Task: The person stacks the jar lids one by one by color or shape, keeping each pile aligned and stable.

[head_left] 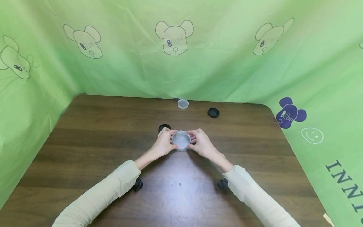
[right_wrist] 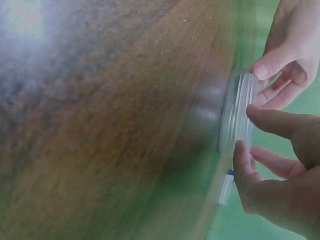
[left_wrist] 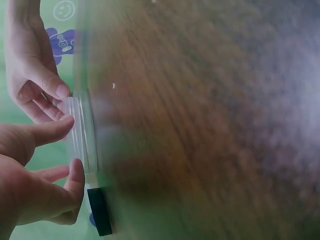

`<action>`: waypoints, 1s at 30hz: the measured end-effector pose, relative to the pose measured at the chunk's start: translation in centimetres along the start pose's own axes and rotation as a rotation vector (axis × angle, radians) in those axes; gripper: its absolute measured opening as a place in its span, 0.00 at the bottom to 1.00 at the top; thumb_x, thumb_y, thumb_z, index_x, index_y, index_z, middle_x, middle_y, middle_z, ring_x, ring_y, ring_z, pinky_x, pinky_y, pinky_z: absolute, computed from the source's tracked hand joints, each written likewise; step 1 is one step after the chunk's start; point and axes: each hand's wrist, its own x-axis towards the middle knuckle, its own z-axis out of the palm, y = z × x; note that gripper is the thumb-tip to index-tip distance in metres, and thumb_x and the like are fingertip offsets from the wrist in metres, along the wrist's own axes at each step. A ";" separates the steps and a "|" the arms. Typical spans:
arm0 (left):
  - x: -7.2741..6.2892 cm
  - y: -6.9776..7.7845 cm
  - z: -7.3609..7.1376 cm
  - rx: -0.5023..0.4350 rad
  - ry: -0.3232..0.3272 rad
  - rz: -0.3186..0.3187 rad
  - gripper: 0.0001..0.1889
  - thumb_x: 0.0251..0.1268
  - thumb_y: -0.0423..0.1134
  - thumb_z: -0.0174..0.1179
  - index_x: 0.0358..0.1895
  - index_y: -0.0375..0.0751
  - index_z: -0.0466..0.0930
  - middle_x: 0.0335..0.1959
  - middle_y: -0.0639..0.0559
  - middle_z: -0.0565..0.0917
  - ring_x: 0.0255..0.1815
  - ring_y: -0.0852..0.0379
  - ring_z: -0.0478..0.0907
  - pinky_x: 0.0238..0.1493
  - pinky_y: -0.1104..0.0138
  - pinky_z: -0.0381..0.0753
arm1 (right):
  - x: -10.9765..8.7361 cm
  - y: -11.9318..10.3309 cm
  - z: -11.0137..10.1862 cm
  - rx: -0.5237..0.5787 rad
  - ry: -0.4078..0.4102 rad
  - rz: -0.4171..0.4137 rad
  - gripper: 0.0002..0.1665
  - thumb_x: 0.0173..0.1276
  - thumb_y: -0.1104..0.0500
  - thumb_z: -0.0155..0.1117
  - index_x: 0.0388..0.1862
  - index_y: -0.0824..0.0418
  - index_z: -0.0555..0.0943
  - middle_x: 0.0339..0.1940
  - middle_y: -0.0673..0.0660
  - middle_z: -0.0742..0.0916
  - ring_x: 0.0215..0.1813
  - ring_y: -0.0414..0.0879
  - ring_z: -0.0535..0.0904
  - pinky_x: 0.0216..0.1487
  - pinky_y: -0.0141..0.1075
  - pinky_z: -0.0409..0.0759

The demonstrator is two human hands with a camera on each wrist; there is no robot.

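Note:
A transparent round dish (head_left: 181,140), like a petri dish, is held between both hands near the middle of the brown table. In the left wrist view the dish (left_wrist: 82,135) shows several ridged layers at its edge; whether these are stacked pieces I cannot tell. My left hand (head_left: 163,143) grips its left side with thumb and fingers. From the opposite side my right hand (head_left: 202,144) pinches the rim. Just beyond the left hand lies a black round lid-like piece (head_left: 164,127), partly hidden by that hand.
Toward the table's (head_left: 113,126) far edge lie another transparent round dish (head_left: 183,103) and, right of it, a second black round piece (head_left: 213,113). A green printed curtain (head_left: 175,72) surrounds the table's back and sides. A tiny speck (head_left: 180,183) lies between the forearms.

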 end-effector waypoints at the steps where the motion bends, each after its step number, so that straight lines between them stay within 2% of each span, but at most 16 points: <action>1: 0.0 0.0 0.0 0.010 0.003 -0.001 0.34 0.43 0.27 0.75 0.59 0.27 0.75 0.50 0.39 0.72 0.48 0.48 0.72 0.47 0.66 0.77 | 0.1 -0.1 0.0 -0.009 -0.002 -0.005 0.32 0.51 0.75 0.71 0.57 0.77 0.74 0.45 0.68 0.75 0.42 0.55 0.83 0.44 0.36 0.82; 9: 0.1 0.5 0.0 0.075 0.003 -0.003 0.34 0.42 0.27 0.76 0.58 0.26 0.75 0.51 0.35 0.74 0.55 0.43 0.67 0.55 0.56 0.70 | 0.3 -0.3 0.0 -0.031 -0.034 0.000 0.32 0.51 0.75 0.71 0.57 0.79 0.73 0.46 0.69 0.74 0.41 0.55 0.83 0.44 0.36 0.82; 18: 0.1 0.5 0.0 0.095 -0.045 -0.046 0.35 0.45 0.29 0.75 0.60 0.24 0.73 0.53 0.34 0.69 0.57 0.41 0.63 0.58 0.53 0.69 | 0.5 -0.4 0.1 -0.088 -0.063 -0.025 0.33 0.50 0.73 0.73 0.56 0.79 0.73 0.44 0.68 0.73 0.45 0.57 0.81 0.46 0.38 0.81; 25: 0.0 0.5 0.2 0.089 -0.042 -0.046 0.36 0.45 0.27 0.73 0.62 0.23 0.71 0.54 0.34 0.66 0.57 0.39 0.62 0.58 0.54 0.70 | 0.5 -1.0 0.1 -0.128 -0.060 -0.021 0.33 0.50 0.72 0.73 0.56 0.80 0.74 0.44 0.69 0.74 0.52 0.60 0.74 0.47 0.42 0.80; 30: -0.1 0.7 0.2 0.089 -0.042 -0.038 0.35 0.45 0.26 0.72 0.61 0.22 0.70 0.53 0.34 0.66 0.56 0.39 0.62 0.57 0.54 0.71 | 0.6 -0.9 0.0 -0.142 -0.064 -0.023 0.30 0.51 0.71 0.73 0.54 0.80 0.75 0.43 0.70 0.75 0.53 0.60 0.71 0.48 0.42 0.78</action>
